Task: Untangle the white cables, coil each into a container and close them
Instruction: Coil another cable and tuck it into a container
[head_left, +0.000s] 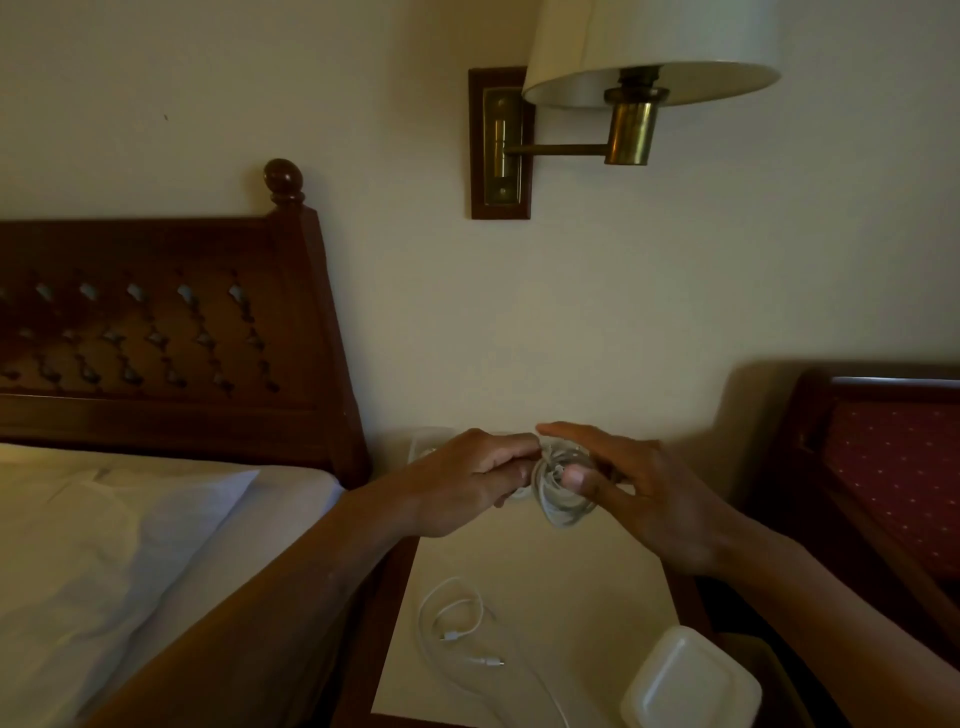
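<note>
A bed (104, 545) with white linen is filling the left side, its dark carved headboard (156, 338) standing against the pale wall. A red-upholstered chair (893, 467) is sitting at the right, and a brass wall lamp (634, 67) is hanging overhead. Between bed and chair, a small pale-topped desk (597, 597) is carrying the task's things.

Both hands are meeting above the far half of the desk. The left hand (467, 483) is curling its fingers (509, 457) and pinching the coiled cable (558, 499) from its left edge. The right hand (639, 499) is holding the same bundle from the right, its thumb pressing on the loops while the index finger is reaching straight over the top. The coil is hanging between the two hands, clear of the desk, its long axis running roughly up and down.

A translucent container (691, 686) is waiting at the near right corner, well apart from the coil and on the right hand's side, so that hand is probably the one better placed to carry the bundle back to it. Whether its lid is on is hard to tell. Another pale container (431, 441) is peeking out behind the left hand.

The loose cable (457, 623) is lying in slack curves on the near left of the desk, not yet coiled.
</note>
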